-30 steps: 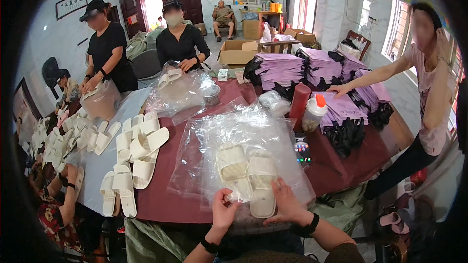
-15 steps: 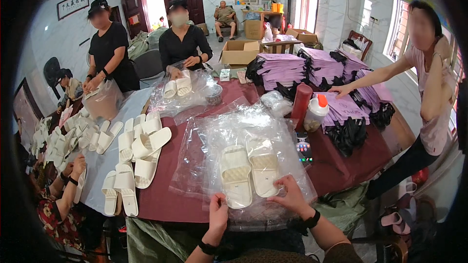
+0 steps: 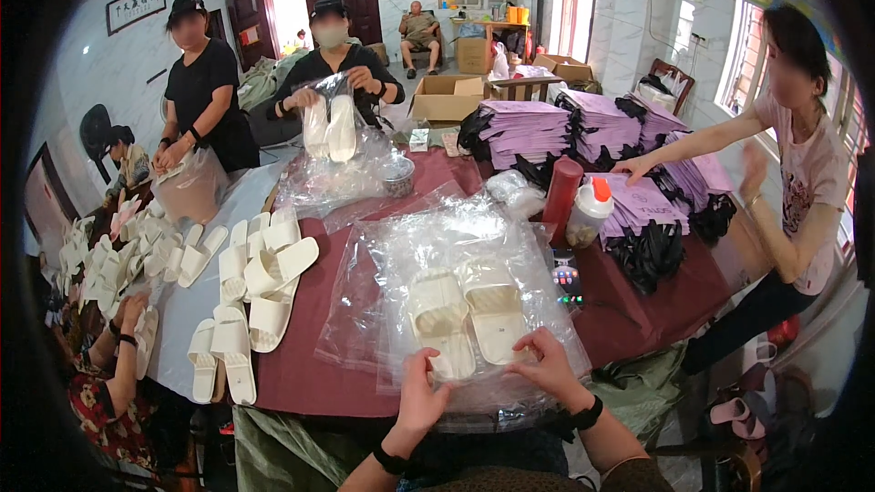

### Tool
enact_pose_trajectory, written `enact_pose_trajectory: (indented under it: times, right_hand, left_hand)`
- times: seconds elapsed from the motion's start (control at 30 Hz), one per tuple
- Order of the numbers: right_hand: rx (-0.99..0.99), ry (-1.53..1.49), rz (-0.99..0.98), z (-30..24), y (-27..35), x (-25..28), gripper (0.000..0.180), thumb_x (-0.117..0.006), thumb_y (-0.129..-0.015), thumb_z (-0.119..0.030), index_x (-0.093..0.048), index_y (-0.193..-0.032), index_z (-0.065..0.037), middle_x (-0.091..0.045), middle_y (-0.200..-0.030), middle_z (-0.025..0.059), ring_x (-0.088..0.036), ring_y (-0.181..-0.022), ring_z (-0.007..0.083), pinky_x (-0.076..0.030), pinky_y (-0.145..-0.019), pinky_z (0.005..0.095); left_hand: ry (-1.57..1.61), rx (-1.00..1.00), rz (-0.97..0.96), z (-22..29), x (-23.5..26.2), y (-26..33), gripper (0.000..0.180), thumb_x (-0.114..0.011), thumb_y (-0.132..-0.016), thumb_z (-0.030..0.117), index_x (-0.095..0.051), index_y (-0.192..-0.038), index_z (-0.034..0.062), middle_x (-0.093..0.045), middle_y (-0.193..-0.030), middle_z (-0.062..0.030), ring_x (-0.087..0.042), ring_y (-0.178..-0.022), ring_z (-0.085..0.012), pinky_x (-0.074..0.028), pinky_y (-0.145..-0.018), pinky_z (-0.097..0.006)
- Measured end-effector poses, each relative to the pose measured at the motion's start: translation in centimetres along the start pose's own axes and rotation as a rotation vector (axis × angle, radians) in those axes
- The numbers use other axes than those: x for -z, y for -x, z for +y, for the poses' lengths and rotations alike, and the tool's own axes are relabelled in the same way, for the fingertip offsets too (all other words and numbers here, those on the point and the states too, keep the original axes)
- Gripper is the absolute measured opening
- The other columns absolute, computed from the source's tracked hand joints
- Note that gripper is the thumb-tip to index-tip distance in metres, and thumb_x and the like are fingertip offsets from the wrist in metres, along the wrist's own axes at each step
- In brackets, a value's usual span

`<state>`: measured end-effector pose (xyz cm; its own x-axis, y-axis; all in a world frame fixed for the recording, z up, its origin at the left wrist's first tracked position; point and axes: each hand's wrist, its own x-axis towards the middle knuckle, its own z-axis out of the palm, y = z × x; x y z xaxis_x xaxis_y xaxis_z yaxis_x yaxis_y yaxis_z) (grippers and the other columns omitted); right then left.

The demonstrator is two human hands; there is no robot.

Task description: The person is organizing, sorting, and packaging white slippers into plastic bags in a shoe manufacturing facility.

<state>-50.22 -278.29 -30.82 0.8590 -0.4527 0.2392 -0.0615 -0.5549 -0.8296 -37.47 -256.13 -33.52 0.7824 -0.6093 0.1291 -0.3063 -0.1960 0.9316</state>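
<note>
At the near edge of the bench (image 3: 301, 374), directly in front of the person, lies a pair of cream slippers (image 3: 465, 314) inside a clear plastic bag (image 3: 474, 264). Slippers side by side, soles up, ribbed tread showing; long axes run away from the person, tilted slightly leftward, with the near ends at the bench edge.

Left hand (image 3: 421, 401): at the near end of the left slipper, fingers curled, pinching the bag film there. Right hand (image 3: 550, 366): at the near end of the right slipper, fingers pressed down and closed on the film; thumb hidden, so whether it grips the slipper itself through the plastic cannot be told. Both hands equally close, each to its own slipper; the pair lies just ahead of the fingertips, between the two wrists. Dark bands on both wrists.

Outward: bag rests on a stack of further clear bags spread over the maroon cloth. To the right, just beside the stack, a small dark device with coloured buttons (image 3: 565, 275); beyond it a red cylinder (image 3: 561, 196) and a clear jar with an orange cap (image 3: 588, 212). To the left, loose cream slippers (image 3: 260, 282) in rows on a pale cover.

Far side: a person in black holds up a bagged pair (image 3: 329, 126); another in black handles a bag at the left. At the right, a person reaches over stacked purple packets (image 3: 547, 128).
</note>
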Motion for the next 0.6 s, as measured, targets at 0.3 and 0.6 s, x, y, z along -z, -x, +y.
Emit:
enact_pose_trajectory:
  times: [0.3, 0.6]
  right_hand:
    - [-0.254, -0.231, 0.118, 1.6, 1.0, -2.9, 0.046, -0.083, -0.064, -0.016, -0.059, -0.101, -0.004, -0.045, -0.080, -0.0007, -0.044, -0.074, 0.0106, -0.039, -0.066, 0.0242]
    - [-0.199, -0.429, 0.159, 0.1, 0.6, -3.5, 0.051, -0.065, -0.084, -0.010, -0.046, -0.131, -0.003, -0.046, -0.083, -0.0020, -0.044, -0.073, 0.0083, -0.040, -0.066, 0.0235]
  left_hand:
    - [0.293, 0.169, 0.329, 0.4, -0.4, -1.2, 0.052, -0.080, -0.072, 0.002, -0.047, -0.112, 0.0080, -0.034, -0.072, 0.0065, -0.033, -0.063, -0.0046, -0.030, -0.058, -0.019]
    - [0.975, 0.461, -0.087, 2.3, 2.3, -0.6, 0.058, -0.069, -0.085, 0.008, -0.038, -0.134, 0.0022, -0.059, -0.102, -0.0055, -0.052, -0.080, -0.0073, -0.042, -0.062, -0.022]
